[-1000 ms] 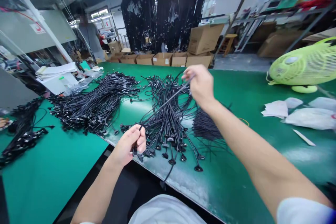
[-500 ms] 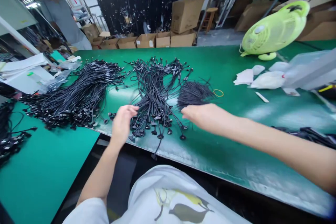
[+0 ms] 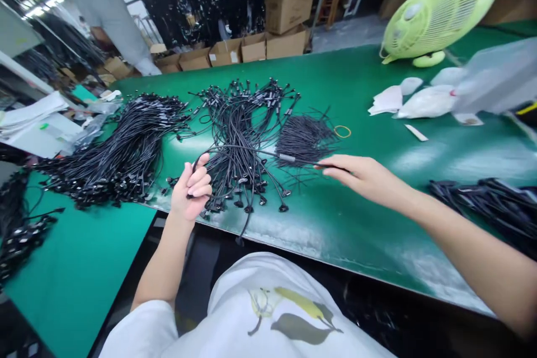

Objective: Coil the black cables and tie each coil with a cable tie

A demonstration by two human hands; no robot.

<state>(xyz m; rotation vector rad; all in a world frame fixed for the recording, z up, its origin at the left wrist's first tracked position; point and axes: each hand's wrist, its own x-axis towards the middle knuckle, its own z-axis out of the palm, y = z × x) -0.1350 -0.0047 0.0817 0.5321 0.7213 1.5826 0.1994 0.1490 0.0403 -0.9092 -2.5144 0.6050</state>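
Observation:
A black cable (image 3: 258,150) with a grey sleeve near its right part is stretched between my hands. My left hand (image 3: 193,190) has its fingers curled around the cable's left part. At the other end, my right hand (image 3: 350,170) pinches the cable between thumb and fingers. Below and behind the cable lies a crossed pile of black cables (image 3: 239,128), their connectors toward me and away. Just left of my right hand is a bundle of short thin black ties (image 3: 306,137), partly behind the cable.
Another cable heap (image 3: 126,151) lies on the left, and bundled cables (image 3: 490,207) on the right. A yellow rubber band (image 3: 342,132), white bags (image 3: 428,102) and a green fan (image 3: 440,11) are on the green table (image 3: 356,84). A person (image 3: 113,22) stands beyond cardboard boxes (image 3: 226,52).
A cable is now drawn taut between both hands. My right hand has moved right, away from the ties; my left hand has turned and closed on the cable. The view has shifted slightly.

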